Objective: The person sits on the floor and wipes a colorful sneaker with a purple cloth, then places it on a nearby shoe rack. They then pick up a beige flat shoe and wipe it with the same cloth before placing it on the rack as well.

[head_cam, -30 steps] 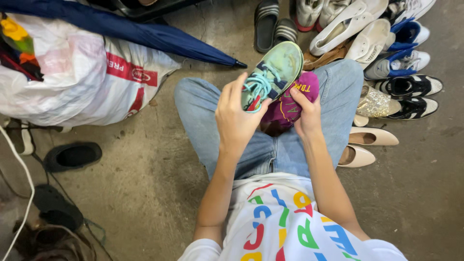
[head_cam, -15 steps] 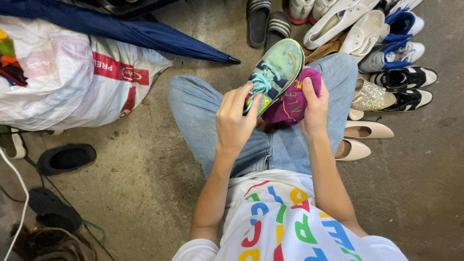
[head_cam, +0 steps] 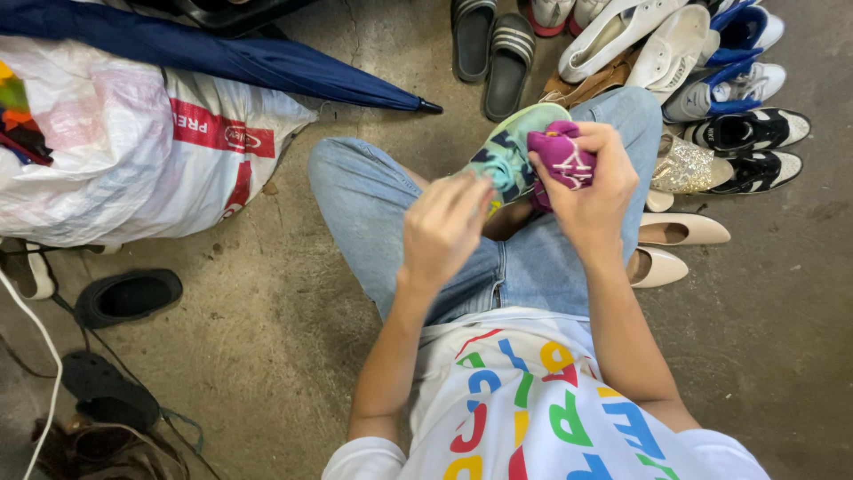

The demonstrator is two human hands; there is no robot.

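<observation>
I sit cross-legged on a concrete floor in blue jeans. My left hand [head_cam: 444, 229] grips a small teal sneaker [head_cam: 514, 153] by its near end, above my lap. My right hand [head_cam: 593, 191] is closed around a crumpled purple cloth [head_cam: 562, 156] and presses it against the sneaker's side. Part of the shoe is hidden behind both hands.
Several shoes lie at the upper right: black slides [head_cam: 490, 49], white sneakers [head_cam: 640, 40], black-and-white sneakers [head_cam: 751, 133], beige flats [head_cam: 680, 231]. A folded blue umbrella [head_cam: 231, 58] rests on a full white plastic sack [head_cam: 133, 151] at left. Dark shoes [head_cam: 129, 298] and a white cable [head_cam: 35, 356] lie lower left.
The sneaker has turned from sole-up toward its side. My right hand moved the purple cloth from beneath the shoe up onto its upper side. The camera view shifted slightly.
</observation>
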